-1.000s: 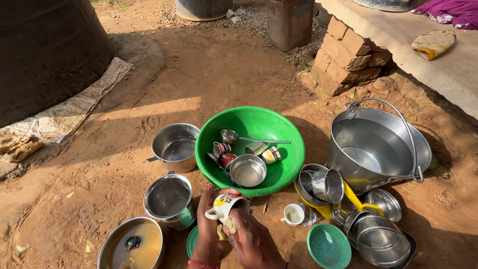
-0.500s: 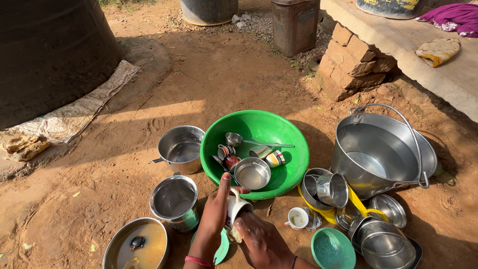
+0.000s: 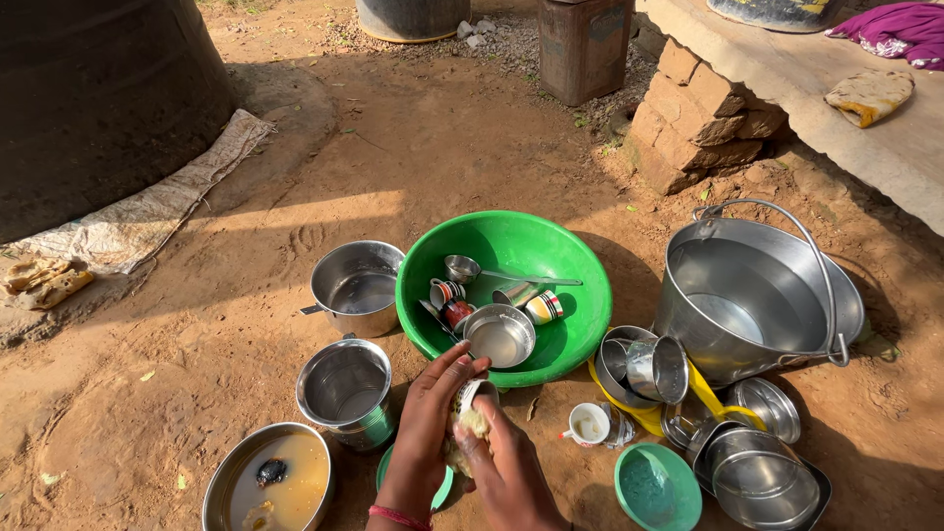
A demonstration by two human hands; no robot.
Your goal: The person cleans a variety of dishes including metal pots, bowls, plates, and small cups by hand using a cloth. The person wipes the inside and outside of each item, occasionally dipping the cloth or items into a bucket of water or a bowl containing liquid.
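While the left hand (image 3: 428,418) gripped the small cup (image 3: 475,395), the right hand (image 3: 503,462) fingers pressed a scrub pad (image 3: 466,425) on it. It looked light, wet, breakable; its body seemed safest to hold.

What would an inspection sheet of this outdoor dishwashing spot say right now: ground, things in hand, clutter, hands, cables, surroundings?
Surface: bare reddish dirt ground, part sun, part shade.
Job's things: small cup and a pale scrubber pressed against it.
Clutter: green basin holding cups, a ladle and a steel bowl; steel bucket; steel pots; white cup; teal bowl; pan of brown water.
Grippers: left hand grips the cup; right hand holds the scrubber.
Cables: nothing seen.
Surroundings: dark tank, brick ledge, sacking.
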